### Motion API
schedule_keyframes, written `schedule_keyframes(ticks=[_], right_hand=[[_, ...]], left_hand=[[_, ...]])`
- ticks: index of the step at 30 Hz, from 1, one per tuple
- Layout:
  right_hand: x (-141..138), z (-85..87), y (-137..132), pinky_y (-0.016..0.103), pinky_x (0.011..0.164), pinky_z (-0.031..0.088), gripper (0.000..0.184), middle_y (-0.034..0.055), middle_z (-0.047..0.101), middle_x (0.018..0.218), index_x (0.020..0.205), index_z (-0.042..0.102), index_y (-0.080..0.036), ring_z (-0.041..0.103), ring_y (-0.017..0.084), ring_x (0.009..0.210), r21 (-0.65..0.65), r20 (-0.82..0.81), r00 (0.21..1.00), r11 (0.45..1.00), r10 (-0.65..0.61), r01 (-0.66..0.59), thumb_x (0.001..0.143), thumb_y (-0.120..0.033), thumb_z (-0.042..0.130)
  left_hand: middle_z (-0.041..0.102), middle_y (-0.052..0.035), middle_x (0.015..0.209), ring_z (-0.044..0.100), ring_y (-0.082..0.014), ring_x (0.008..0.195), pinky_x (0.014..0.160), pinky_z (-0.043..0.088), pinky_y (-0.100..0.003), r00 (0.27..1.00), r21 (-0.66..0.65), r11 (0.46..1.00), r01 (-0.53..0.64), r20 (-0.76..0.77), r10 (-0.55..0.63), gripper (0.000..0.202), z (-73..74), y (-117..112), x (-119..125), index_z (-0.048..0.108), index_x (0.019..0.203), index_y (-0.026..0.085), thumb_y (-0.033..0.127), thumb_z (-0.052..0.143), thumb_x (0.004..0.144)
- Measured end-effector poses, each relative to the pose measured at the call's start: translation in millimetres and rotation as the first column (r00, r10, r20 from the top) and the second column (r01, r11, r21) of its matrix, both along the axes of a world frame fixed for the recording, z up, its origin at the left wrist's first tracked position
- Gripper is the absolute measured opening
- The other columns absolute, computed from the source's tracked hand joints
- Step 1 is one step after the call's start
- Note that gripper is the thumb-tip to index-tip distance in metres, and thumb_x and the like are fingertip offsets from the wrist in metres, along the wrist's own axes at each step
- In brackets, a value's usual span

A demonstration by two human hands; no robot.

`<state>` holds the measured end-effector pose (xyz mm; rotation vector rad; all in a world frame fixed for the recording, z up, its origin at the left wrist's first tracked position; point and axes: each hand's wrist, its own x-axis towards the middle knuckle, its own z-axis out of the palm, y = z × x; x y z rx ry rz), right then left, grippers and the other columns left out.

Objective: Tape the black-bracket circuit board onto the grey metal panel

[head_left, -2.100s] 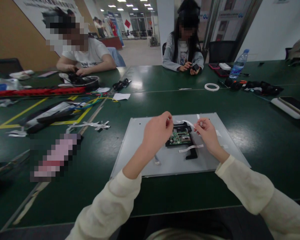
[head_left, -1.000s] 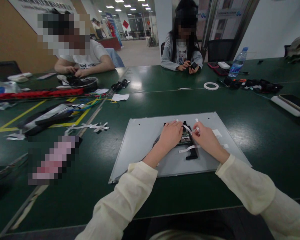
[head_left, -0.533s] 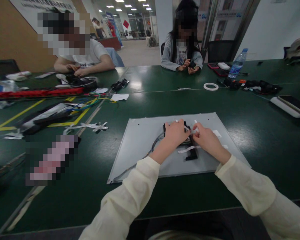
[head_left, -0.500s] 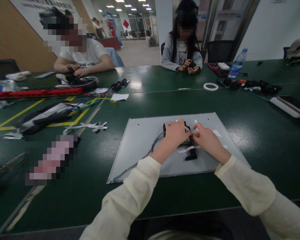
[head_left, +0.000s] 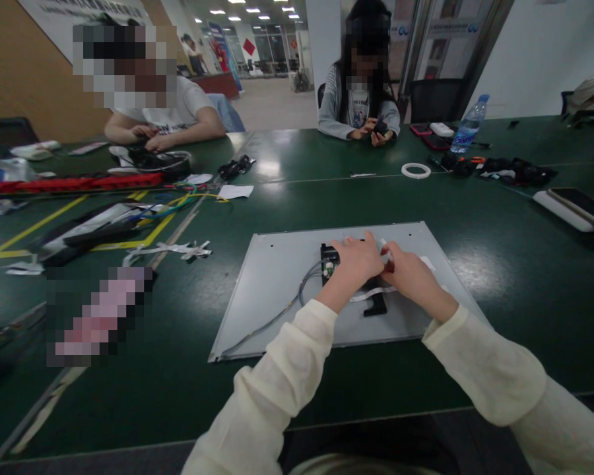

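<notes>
A thin grey panel lies on the table in front of me. On it sits a black bracket with a small green circuit board, partly covered by my left hand. That hand's fingers are bent together at the tips, and what they hold is hidden. My right hand pinches a small strip of white tape, its fingertips meeting those of the left. Another white strip crosses the bracket below the hands. Thin grey cables run from the board to the panel's near left corner.
Scraps of tape, a phone-like pixelated object and wires lie left. Beyond the panel are a tape roll, a water bottle and a phone. Two people sit across the green table.
My left hand has shifted right, up against my right fingertips, uncovering more of the circuit board's left end. The right hand has barely moved.
</notes>
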<state>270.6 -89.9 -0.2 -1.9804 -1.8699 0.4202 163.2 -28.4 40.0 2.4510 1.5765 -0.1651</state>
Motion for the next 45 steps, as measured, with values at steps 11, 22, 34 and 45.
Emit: schedule_keyframes(ticks=[11, 22, 34, 45], right_hand=[[2, -4.8, 4, 0.023, 0.054, 0.027, 0.027, 0.0001, 0.062, 0.067, 0.108, 0.046, -0.020, 0.058, 0.017, 0.064, 0.003, -0.006, 1.000, 1.000, 0.016, -0.016, 0.083, -0.025, 0.054], [5, -3.5, 6, 0.022, 0.054, 0.029, 0.027, -0.0008, 0.061, 0.066, 0.108, 0.047, -0.020, 0.057, 0.016, 0.062, 0.002, -0.030, 0.999, 1.000, 0.028, -0.028, 0.082, -0.023, 0.055], [5, 2.9, 0, 0.022, 0.054, 0.026, 0.016, -0.0021, 0.060, 0.063, 0.098, 0.059, -0.023, 0.053, 0.013, 0.058, 0.009, 0.006, 0.994, 0.994, 0.108, -0.108, 0.084, -0.020, 0.052], [4, 5.2, 1, 0.023, 0.052, 0.025, 0.022, -0.0020, 0.062, 0.067, 0.103, 0.061, -0.025, 0.052, 0.012, 0.056, 0.011, 0.011, 0.993, 0.993, 0.114, -0.114, 0.084, -0.021, 0.051]], left_hand=[[0.040, -0.0257, 0.139, 0.031, -0.0343, 0.135, 0.106, 0.024, -0.046, 0.995, 0.082, 0.993, 0.086, 0.041, -0.090, 0.064, -17.3, -4, -15, 0.027, 0.142, 0.007, 0.029, 0.042, 0.084], [0.034, -0.0253, 0.144, 0.026, -0.0328, 0.137, 0.108, 0.020, -0.048, 0.993, 0.076, 0.996, 0.050, 0.103, -0.058, 0.076, -23.3, -2, -17, 0.012, 0.146, 0.005, 0.035, 0.043, 0.083], [0.036, -0.0203, 0.145, 0.026, -0.0317, 0.138, 0.107, 0.023, -0.051, 0.969, 0.021, 0.975, 0.222, 0.105, -0.223, 0.058, -9.9, 6, -48, 0.041, 0.131, 0.010, 0.050, 0.036, 0.089], [0.038, -0.0185, 0.144, 0.036, -0.0300, 0.133, 0.107, 0.022, -0.053, 0.959, 0.010, 0.969, 0.246, 0.143, -0.245, 0.054, -12.3, 13, -54, 0.042, 0.130, 0.015, 0.051, 0.039, 0.089]])
